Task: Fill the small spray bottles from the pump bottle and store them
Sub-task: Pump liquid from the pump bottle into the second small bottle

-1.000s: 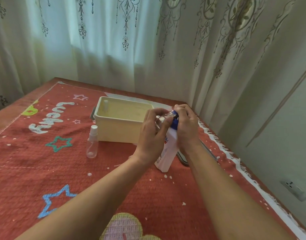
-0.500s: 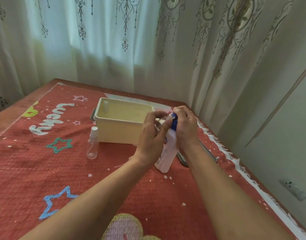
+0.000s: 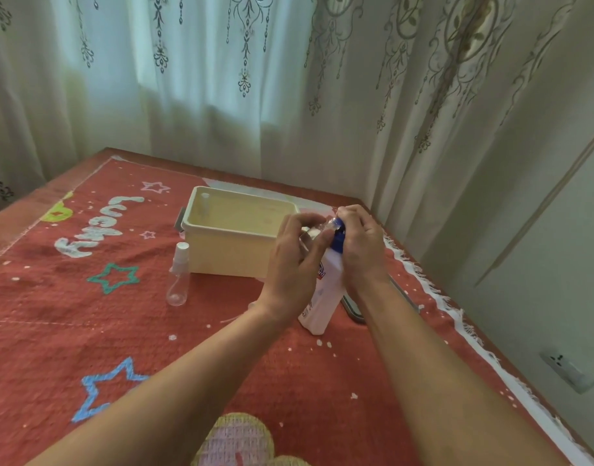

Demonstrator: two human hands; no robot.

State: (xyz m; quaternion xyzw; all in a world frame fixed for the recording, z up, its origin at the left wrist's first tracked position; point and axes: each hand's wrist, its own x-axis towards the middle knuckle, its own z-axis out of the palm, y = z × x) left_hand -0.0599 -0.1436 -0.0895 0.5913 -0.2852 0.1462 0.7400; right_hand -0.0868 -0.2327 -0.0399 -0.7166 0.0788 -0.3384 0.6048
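While the small clear bottle [image 3: 325, 227], pinched in the curled fingers of the left hand [image 3: 290, 264], meets the blue head [image 3: 337, 243] of the tilted pump bottle [image 3: 322, 297], the right hand [image 3: 359, 250] clamps its fingers round that head, with a cream bin [image 3: 228, 255] just beyond them and a capped spray bottle [image 3: 178, 277] well to their left.

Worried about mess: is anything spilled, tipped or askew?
No clear spill. The pump bottle leans on its base edge, with the right hand gripping its top and the left hand holding a small clear bottle at the nozzle. The spray bottle beside the bin stands upright.
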